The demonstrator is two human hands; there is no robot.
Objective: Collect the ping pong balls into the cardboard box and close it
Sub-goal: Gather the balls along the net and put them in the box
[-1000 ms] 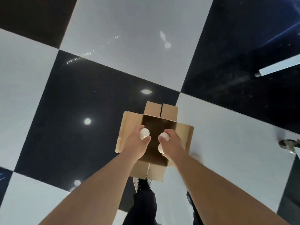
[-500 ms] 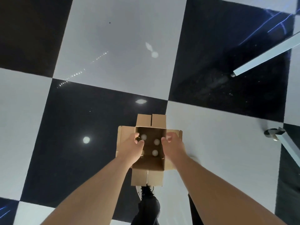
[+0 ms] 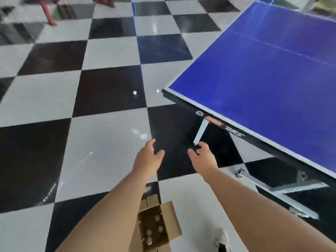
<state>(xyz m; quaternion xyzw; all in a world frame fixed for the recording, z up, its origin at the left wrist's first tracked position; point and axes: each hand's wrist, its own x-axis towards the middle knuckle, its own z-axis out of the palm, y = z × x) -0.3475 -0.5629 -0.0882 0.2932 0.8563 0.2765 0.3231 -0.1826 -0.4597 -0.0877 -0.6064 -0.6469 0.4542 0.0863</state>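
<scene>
The open cardboard box (image 3: 171, 218) stands on the floor at the bottom centre, between my forearms, flaps spread. Several white ping pong balls (image 3: 157, 218) lie inside it. Two more white balls rest on the floor farther ahead: one ball (image 3: 134, 92) on a black tile and another ball (image 3: 157, 91) beside the table's corner. My left hand (image 3: 146, 158) and my right hand (image 3: 203, 157) hang in the air above the floor, ahead of the box, fingers apart and holding nothing.
A blue ping pong table (image 3: 263, 73) fills the right side, its corner (image 3: 164, 90) jutting toward the middle, with a metal leg (image 3: 200, 132) and wheeled frame (image 3: 283, 188) below. Checkered black and white floor (image 3: 101, 146). Red furniture legs (image 3: 45, 11) stand far back left. My shoe (image 3: 222, 238) is beside the box.
The balls left my hands and now lie in the box. My head lifted, so the view swung up to the floor ahead and the table. Both hands rose away from the box.
</scene>
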